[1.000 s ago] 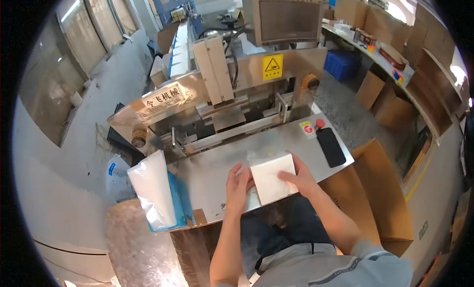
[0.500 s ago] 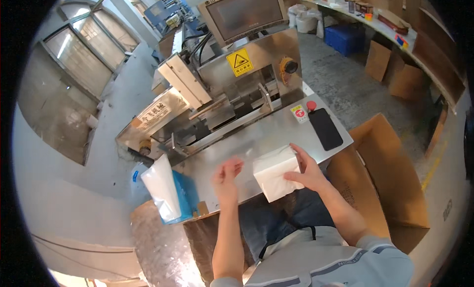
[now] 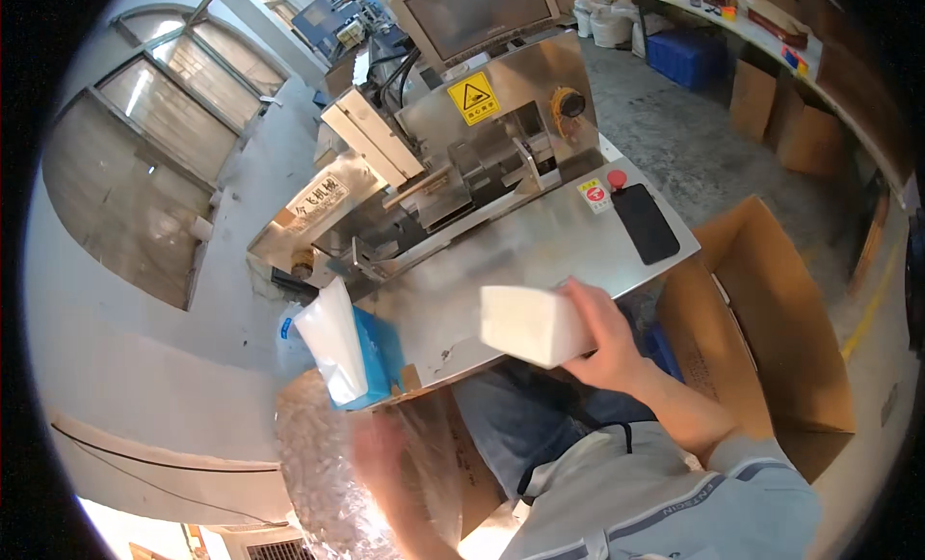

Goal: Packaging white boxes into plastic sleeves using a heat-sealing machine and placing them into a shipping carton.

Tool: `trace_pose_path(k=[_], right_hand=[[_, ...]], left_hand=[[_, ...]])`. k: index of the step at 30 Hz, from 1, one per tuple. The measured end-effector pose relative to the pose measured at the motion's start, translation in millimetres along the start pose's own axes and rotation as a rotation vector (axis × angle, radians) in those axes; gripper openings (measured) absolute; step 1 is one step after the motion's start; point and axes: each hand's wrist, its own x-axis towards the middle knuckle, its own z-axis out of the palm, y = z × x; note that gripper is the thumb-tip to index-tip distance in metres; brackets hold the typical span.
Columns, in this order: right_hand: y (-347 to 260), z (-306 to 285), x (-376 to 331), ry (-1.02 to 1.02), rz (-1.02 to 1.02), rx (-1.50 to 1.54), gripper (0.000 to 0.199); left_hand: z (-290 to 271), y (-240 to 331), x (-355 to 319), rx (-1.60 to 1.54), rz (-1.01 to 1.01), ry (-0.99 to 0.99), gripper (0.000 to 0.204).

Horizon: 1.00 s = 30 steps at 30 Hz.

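Above the front edge of the metal worktop (image 3: pixel 482 280), my right hand (image 3: pixel 609 346) grips a white tissue pack (image 3: pixel 520 321) by its right end. The pack is a rectangular block, held off the surface and slightly blurred. My left hand (image 3: pixel 379 449) is low on the left, over a clear plastic bag (image 3: pixel 323 464); motion smears its fingers, so what they do or hold does not show. Just above that hand, a stack of white plastic film (image 3: pixel 328 338) leans against a blue holder (image 3: pixel 379 353) at the worktop's left corner.
Behind the worktop stands a metal machine (image 3: pixel 462 174) with a screen (image 3: pixel 477 15). A black phone (image 3: pixel 646 223) lies by a red button (image 3: pixel 617 178) at the right. An open cardboard box (image 3: pixel 771 309) stands on the right, and a blue crate (image 3: pixel 686 59) sits farther back.
My left hand has swung from above the worktop down and left to the plastic bag. My right hand has kept the tissue pack and turned it a little. The whole view has shifted slightly.
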Motion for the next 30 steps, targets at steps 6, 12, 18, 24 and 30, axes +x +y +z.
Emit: trace_pose_path(k=[6,12,18,24,30], right_hand=[[-35,-17,-22,-0.196,-0.43,-0.156,0.045],[-5,-115,-43,0.062,0.353,0.273,0.077],[41,-194,-72,0.179,0.87,0.786,0.064],[100,-326,-143,0.216,1.052,-0.233,0.093],[210,-326,-404,0.185,1.622,-0.335,0.092]], left_hand=[[199,8,-7,-0.739,-0.398,-0.555,0.058],[259,76,-50,-0.529,-0.209,-0.815,0.086],[356,82,-61,-0.246,0.061,-1.23,0.105],[376,5,6,0.533,0.557,-0.752,0.081],[398,-24,8,1.216,1.137,-0.501,0.087]])
